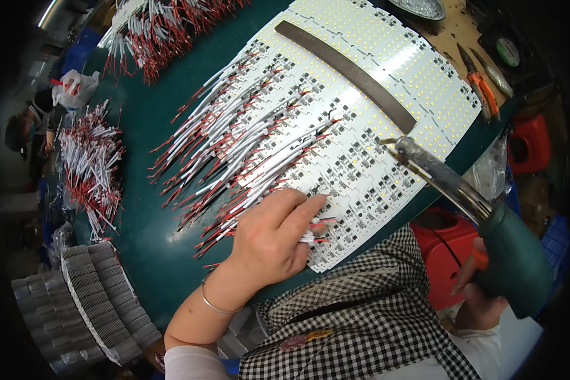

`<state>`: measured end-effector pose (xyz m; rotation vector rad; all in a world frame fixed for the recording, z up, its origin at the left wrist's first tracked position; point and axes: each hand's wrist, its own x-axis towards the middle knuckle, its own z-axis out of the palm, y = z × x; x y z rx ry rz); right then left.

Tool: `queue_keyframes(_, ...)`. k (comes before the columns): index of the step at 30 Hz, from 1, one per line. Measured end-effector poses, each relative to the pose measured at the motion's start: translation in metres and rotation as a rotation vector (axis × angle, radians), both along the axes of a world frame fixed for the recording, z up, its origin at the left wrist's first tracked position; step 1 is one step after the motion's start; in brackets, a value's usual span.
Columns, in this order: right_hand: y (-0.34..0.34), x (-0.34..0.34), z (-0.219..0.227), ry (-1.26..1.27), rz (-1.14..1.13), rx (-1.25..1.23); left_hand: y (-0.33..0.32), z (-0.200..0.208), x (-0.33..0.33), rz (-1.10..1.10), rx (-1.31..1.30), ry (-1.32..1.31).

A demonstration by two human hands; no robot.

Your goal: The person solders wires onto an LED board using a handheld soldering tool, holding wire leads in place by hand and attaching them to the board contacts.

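A white sheet of joined circuit boards (442,117), dotted with small yellow LEDs and dark components, lies on the green table (164,231). Rows of white-sleeved wires (234,155) with red and black ends lie across its left part. My left hand (266,231) is closed over the sheet's near edge, pinching a few short white-sleeved wires (309,237) whose red and black tips point right. My right hand (478,297) grips the green handle of a soldering gun (516,263). Its bent metal tip is above the sheet, near the end of a brown bar (348,76) lying across the boards.
Bundles of red-and-white wires (92,164) lie at the left, with a larger heap (158,31) at the far left. Orange-handled pliers (484,92) and a metal dish (421,7) sit far right. Stacked grey ribbed pieces (104,297) stand near left; a red stool (440,253) is below the table edge.
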<state>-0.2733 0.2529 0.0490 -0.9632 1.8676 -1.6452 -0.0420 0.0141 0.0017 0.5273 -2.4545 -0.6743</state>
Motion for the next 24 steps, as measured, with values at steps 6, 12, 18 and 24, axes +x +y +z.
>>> queue_keyframes(6,-0.014,0.006,0.004,-0.358,0.085,0.124,0.001,0.021,0.0,0.256,0.066,0.123)
queue_keyframes(12,-0.011,0.003,-0.006,-0.471,0.137,0.118,-0.007,0.017,-0.014,0.144,0.085,-0.062)
queue_keyframes(18,-0.002,-0.005,-0.016,-0.453,0.213,0.101,-0.004,0.009,-0.012,0.13,-0.008,-0.12)
queue_keyframes(24,0.001,-0.01,-0.021,-0.355,0.283,0.131,-0.005,0.005,-0.012,0.134,-0.109,-0.021)
